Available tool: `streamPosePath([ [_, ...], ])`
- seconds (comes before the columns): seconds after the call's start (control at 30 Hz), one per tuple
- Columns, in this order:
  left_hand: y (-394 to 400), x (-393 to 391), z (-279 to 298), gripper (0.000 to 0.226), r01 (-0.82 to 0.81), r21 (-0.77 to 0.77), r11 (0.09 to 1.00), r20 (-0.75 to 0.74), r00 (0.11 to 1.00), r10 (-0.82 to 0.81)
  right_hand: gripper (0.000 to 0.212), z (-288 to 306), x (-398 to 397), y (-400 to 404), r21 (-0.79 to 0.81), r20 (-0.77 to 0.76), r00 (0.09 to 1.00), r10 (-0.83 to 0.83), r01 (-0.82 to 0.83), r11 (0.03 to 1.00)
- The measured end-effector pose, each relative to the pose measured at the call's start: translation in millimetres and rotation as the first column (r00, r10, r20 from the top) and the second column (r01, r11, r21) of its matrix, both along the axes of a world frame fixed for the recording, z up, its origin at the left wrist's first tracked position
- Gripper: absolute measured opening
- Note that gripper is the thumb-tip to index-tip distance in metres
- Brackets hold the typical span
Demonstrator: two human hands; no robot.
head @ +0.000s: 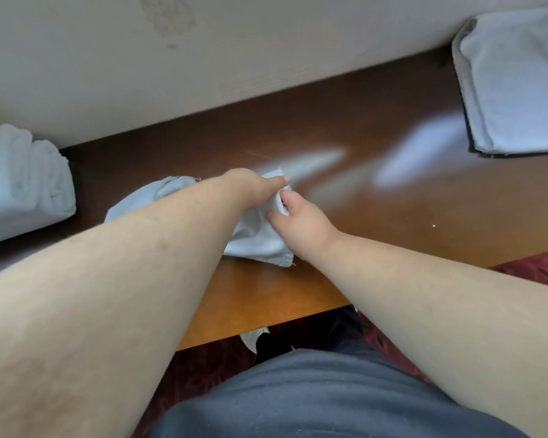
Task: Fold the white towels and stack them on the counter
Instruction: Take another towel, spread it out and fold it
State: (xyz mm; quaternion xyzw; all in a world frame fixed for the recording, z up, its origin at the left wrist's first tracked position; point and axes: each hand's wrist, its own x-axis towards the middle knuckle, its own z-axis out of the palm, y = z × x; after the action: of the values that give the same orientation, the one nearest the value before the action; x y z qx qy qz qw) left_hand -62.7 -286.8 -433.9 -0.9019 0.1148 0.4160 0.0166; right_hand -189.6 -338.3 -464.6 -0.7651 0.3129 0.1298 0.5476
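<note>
I'm seeing no container here; the white towel (253, 238) is lying crumpled at the counter's (377, 197) centre. My left hand (253, 184) and right hand (298, 222) are both pinching its top edge. Folded towels (23, 184) are sitting at nine o'clock.

The left arm (159, 229) covers the middle of the crumpled towel (260, 238). The folded stack (23, 181) runs off the left edge, and the flat towel (516, 86) off the right. Both hands' fingertips are buried in cloth.
</note>
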Motion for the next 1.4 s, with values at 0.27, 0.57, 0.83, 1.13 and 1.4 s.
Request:
streamPosePath([
  [0.27, -51.7, -3.2, 14.5, 0.074, 0.237, 0.082, 0.968, 0.006, 0.971, -0.238, 0.045, 9.6, -17.7, -32.0, -0.024, 0.007, 0.995, 0.102, -0.102, 0.994],
  [0.57, -87.0, -2.0, 30.1, 0.029, -0.042, -0.373, 0.927, 0.184, 0.976, 0.118, 0.025, 9.0, -44.9, -57.4, 0.204, -0.170, 0.985, 0.016, 0.019, 0.979],
  [0.83, -105.6, -16.2, 18.0, 0.019, -0.094, -0.674, 0.733, 0.174, 0.944, 0.281, 0.014, 3.6, -98.7, -96.0, 0.407, -0.156, 0.963, -0.221, 0.267, 0.874],
  [1.13, -167.9, -40.6, 13.4, 0.026, -0.352, -0.790, 0.503, -0.030, 0.840, 0.541, 0.028, 11.1, -145.0, -150.8, 0.472, -0.225, 0.943, -0.247, 0.327, 0.819],
  [1.4, -210.1, -31.0, 6.1, 0.015, -0.363, -0.850, 0.383, 0.023, 0.699, 0.715, 0.032, 9.9, -161.7, -191.8, 0.321, -0.335, 0.932, -0.137, 0.249, 0.913],
])
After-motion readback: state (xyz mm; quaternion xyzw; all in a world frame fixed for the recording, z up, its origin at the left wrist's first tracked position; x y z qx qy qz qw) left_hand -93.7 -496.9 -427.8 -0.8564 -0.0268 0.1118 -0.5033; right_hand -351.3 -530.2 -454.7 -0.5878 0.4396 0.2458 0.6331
